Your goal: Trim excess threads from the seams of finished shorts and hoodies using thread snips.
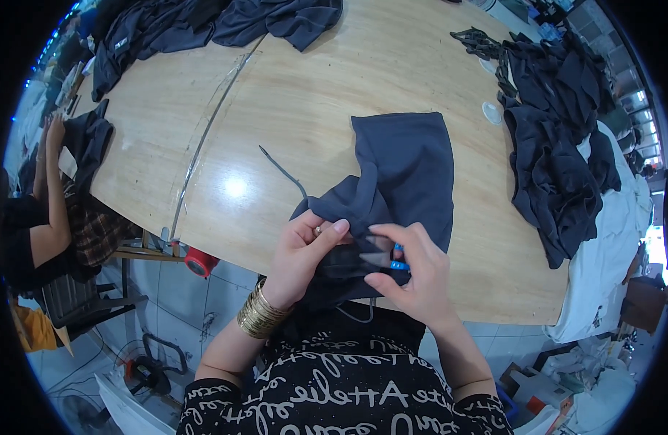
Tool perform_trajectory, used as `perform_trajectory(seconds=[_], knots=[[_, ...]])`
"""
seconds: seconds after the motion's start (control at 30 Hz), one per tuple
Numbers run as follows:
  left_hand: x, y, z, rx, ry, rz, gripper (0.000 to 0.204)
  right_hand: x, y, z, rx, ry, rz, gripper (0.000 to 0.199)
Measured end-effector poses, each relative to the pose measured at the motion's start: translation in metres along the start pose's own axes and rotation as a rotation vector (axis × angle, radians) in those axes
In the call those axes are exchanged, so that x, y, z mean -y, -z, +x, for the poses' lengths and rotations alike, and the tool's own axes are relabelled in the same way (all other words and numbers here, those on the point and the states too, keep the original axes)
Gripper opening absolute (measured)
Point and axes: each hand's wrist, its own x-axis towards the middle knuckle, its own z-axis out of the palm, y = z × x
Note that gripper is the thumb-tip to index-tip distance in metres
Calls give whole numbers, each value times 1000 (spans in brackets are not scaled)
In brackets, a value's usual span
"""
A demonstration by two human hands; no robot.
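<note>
A dark navy garment (414, 159) lies partly folded on the table in front of me, its near part gathered and hanging over the edge. My left hand (298, 254) pinches a fold of it between thumb and fingers. Out of the cloth beside that hand runs a thin dark cord (283, 170), its free end lying to the far left. My right hand (424, 275) grips small thread snips (377, 259) with blue on the handle. Their blades point left, close to the pinched fold; whether they touch it I cannot tell. A second cord loop (359, 317) dangles near my waist.
More dark garments lie at the far left (276, 22) and in a right-hand pile (558, 174), beside white cloth (616, 217). Another person (51, 217) handles dark cloth at left. A taped seam (207, 138) crosses the wooden table (298, 94); a red round object (198, 262) sits below its edge.
</note>
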Motion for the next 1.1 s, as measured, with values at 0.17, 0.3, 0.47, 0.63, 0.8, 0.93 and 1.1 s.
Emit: perform_trajectory(seconds=[0.17,0.3,0.47,0.63,0.8,0.93,1.1], knots=[[-3,-4,-3,2,-14,9,20,4,6,2,-106,-79,-259,33],[-1,-2,-5,20,-20,3,21,-2,3,1,-135,-42,-382,32],[0,-1,-3,50,-10,17,21,-1,4,2,-125,-30,-422,32],[-2,-2,-1,30,66,-11,23,-3,6,-1,-129,-29,-379,26],[1,1,1,44,107,-1,21,0,9,-3,-104,-21,-414,23],[0,-1,3,59,133,44,20,-1,9,-4,-99,-22,-429,24],[0,-1,1,98,128,16,22,-2,11,-6,-79,-19,-443,25]])
